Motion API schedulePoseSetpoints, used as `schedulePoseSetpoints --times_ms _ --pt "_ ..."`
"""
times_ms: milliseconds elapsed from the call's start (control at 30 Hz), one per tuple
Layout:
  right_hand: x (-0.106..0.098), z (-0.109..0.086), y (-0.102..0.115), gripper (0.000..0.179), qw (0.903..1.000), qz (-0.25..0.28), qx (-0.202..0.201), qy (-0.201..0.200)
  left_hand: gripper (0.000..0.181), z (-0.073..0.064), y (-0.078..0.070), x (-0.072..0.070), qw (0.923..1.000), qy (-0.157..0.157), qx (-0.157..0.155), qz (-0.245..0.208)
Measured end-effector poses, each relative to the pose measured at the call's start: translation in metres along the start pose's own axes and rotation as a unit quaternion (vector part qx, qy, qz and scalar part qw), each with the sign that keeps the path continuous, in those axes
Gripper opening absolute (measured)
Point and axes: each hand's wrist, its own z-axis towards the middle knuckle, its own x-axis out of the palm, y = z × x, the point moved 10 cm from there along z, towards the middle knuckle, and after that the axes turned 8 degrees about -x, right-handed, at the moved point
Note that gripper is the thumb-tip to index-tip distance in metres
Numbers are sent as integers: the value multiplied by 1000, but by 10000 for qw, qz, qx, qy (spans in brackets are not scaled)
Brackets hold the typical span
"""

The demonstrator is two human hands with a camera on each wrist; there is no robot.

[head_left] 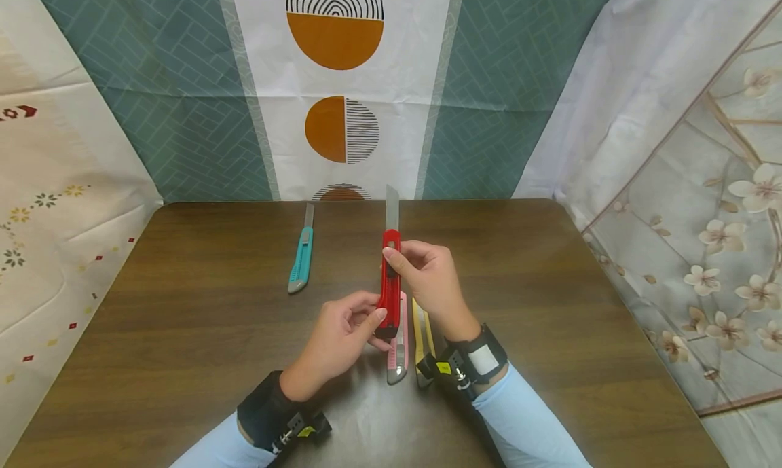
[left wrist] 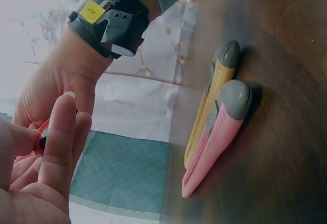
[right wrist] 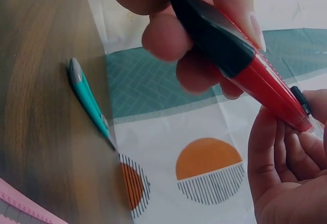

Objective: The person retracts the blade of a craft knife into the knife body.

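Both hands hold a red utility knife upright over the table, its blade extended and pointing toward the back wall. My left hand grips the knife's dark butt end between thumb and fingers. Higher up, my right hand pinches the body near the blade, thumb at the dark slider. Below the hands lie a pink utility knife and a yellow utility knife, side by side. Off to the left rests a teal utility knife with its blade out.
The brown wooden table ends at a patterned curtain along the back. Floral cloth hangs on the right, and a cream printed cloth on the left.
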Motion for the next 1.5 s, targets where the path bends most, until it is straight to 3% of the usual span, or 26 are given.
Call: schedulePoseSetpoints --times_ms 567,967,1500 --pt "-1 -2 -9 30 9989 -200 400 -152 31 0 3 -3 9997 -130 -86 185" --pt "4 -3 -5 25 9997 -247 58 -55 30 0 2 -4 9997 -148 5 170" --pt "5 -4 -2 23 9999 -150 -45 49 29 0 -2 -7 9993 -243 26 278"
